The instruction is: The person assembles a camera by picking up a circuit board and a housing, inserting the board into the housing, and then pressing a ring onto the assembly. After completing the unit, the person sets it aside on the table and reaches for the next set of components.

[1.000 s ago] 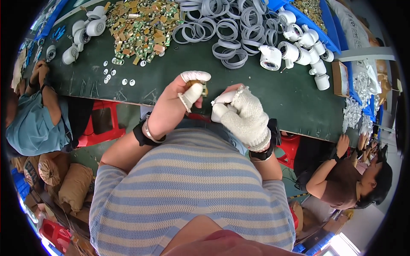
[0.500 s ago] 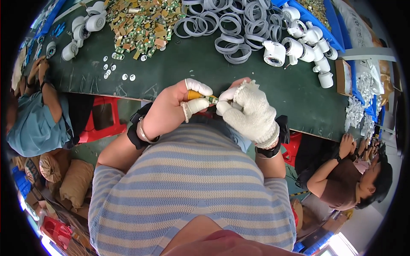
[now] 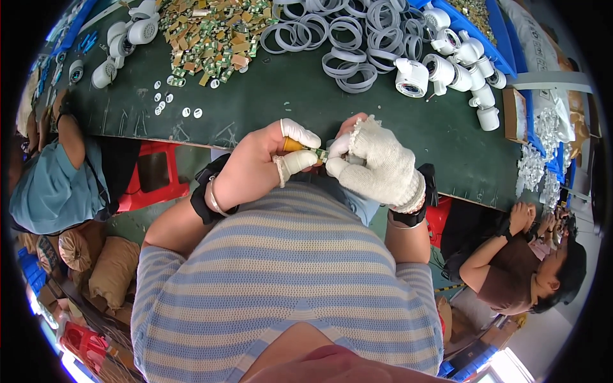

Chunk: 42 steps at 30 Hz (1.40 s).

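Just above my lap, at the table's near edge, my left hand point(image 3: 252, 163) pinches a small green circuit board point(image 3: 322, 155) between thumb and forefinger. White finger cots cover those two fingertips, and an orange-yellow one shows between them. My right hand point(image 3: 380, 169), in a white knitted glove, is closed with its fingertips against the board's right end. Whatever sits between those gloved fingertips is hidden. On the green table point(image 3: 268, 102) beyond lie a heap of small circuit boards point(image 3: 211, 38), several grey rings point(image 3: 348, 60) and white cylindrical housings point(image 3: 410, 78).
Small white discs point(image 3: 186, 112) lie at the left, below more white housings point(image 3: 104, 74). A blue bin point(image 3: 501, 48) and a cardboard box point(image 3: 514, 115) stand at the right. Co-workers sit on both sides; a red stool point(image 3: 150, 179) is at the left.
Both hands have shifted slightly right with the board. My gloved right hand has turned a little, and its fingertips have moved slightly off the board's face toward its right end.
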Each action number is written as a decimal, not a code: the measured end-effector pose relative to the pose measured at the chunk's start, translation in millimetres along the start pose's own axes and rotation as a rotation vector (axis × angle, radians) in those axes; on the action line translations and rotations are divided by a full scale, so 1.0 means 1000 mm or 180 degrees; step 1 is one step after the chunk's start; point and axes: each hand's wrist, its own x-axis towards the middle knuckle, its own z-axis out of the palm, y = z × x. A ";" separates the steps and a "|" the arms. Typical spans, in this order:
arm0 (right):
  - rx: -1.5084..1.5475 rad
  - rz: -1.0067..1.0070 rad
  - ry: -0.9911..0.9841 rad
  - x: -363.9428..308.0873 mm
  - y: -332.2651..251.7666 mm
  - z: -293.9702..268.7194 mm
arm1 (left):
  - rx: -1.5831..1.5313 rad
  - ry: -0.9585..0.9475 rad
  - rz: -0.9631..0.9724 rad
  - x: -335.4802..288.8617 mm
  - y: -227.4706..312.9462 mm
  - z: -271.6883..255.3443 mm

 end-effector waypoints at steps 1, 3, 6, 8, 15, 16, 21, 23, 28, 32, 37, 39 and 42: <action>0.0083 0.0063 0.0213 -0.002 0.000 0.002 | 0.0001 0.0003 0.0000 0.000 0.000 0.001; 0.0169 0.0128 0.0425 -0.001 -0.001 0.002 | -0.0474 0.0001 -0.0096 -0.001 0.000 0.004; 0.0030 0.0024 0.0314 0.002 -0.002 0.001 | -0.0363 -0.0049 0.0003 -0.002 -0.001 0.003; 0.0288 -0.0135 0.0406 -0.001 0.003 0.004 | -0.0616 -0.0179 -0.0220 0.000 0.001 0.001; 0.0307 0.0199 0.0498 -0.001 0.000 0.008 | -0.0349 0.0003 -0.0038 0.001 -0.004 0.003; 0.0002 0.0075 0.0570 -0.001 -0.004 0.009 | -0.0347 0.0000 -0.0028 0.000 -0.005 0.003; -0.0144 -0.0024 0.0889 -0.004 -0.006 0.014 | -0.0433 -0.0021 0.0024 -0.001 -0.005 -0.001; 0.0032 0.0006 0.0768 -0.004 -0.003 0.013 | -0.0634 -0.0083 -0.0039 0.000 -0.004 -0.004; -0.0183 0.0017 0.0893 -0.004 -0.012 0.016 | -0.0513 0.0000 0.0147 -0.002 -0.004 0.000; -0.0391 -0.0033 0.0830 -0.005 -0.010 0.014 | -0.0307 0.0005 0.0119 -0.002 0.000 -0.001; -0.0213 -0.0228 0.0631 -0.002 -0.001 0.007 | -0.0493 -0.0083 0.0032 -0.002 -0.001 -0.003; -0.0261 -0.0283 0.0554 0.002 -0.001 0.004 | -0.0142 -0.0078 -0.0027 -0.003 0.006 -0.005; -0.0610 -0.0526 0.0447 0.008 -0.003 0.002 | 0.0565 0.0022 0.0289 -0.007 0.006 -0.003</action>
